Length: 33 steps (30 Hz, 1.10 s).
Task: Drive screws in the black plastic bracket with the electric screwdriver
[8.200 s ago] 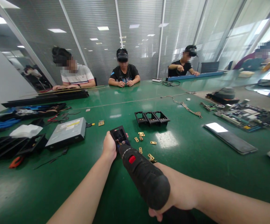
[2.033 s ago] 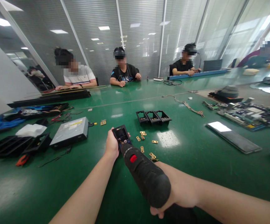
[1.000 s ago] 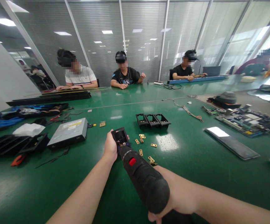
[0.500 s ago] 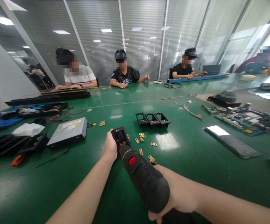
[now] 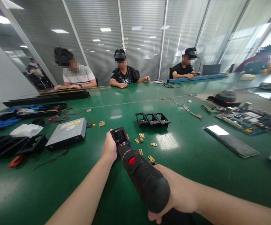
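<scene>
My left hand (image 5: 109,147) is closed around a small black plastic housing (image 5: 119,136) and holds it on the green table (image 5: 191,156). My right hand (image 5: 175,197) grips a black electric screwdriver (image 5: 142,175) with a red button; its tip points into the housing, where a brass piece shows. Several small brass hinges (image 5: 144,147) lie loose just right of the housing. Three more black housings (image 5: 152,119) stand in a row a little farther away.
A grey optical drive (image 5: 67,132) and black trays (image 5: 11,146) lie to the left. A flat dark panel (image 5: 231,140) and circuit boards (image 5: 248,118) are on the right. Several people sit along the table's far side and right end.
Hardly anything: both hands keep their hold, and the screwdriver tip stays in the housing. The view shifts slightly. The person seated opposite has lowered a raised hand to the table.
</scene>
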Available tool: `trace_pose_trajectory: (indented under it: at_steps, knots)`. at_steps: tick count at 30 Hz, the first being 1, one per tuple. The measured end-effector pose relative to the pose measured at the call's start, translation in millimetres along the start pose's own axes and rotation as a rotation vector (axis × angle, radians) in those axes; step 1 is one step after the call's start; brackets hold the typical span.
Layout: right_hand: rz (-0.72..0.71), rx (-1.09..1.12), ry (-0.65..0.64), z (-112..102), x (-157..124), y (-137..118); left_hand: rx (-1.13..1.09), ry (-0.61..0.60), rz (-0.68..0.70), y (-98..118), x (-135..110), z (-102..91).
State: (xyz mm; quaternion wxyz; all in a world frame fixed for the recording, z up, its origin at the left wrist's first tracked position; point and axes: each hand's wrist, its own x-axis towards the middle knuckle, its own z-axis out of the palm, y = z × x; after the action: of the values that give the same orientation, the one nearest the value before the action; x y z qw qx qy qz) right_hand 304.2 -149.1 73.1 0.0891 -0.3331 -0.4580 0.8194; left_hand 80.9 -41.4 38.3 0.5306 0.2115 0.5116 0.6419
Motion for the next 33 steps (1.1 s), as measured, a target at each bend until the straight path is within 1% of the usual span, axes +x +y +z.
trace_pose_trajectory:
  at_steps: [4,14,23,33]
  knots:
    - [-0.027,-0.006,-0.011,-0.6,0.5,0.0,0.006,0.002,0.005,0.3,-0.8,0.0]
    - [-0.015,-0.042,-0.02,-3.0,-0.3,0.4,0.006,0.004,0.001,0.2,-0.9,-0.5]
    - [-0.003,-0.023,-0.023,-3.0,-0.2,-1.1,-0.029,0.026,-0.018,-0.3,0.1,-0.7]
    - [-0.027,-0.048,-0.048,-3.2,0.1,0.2,0.009,0.012,-0.002,2.1,-3.5,0.7]
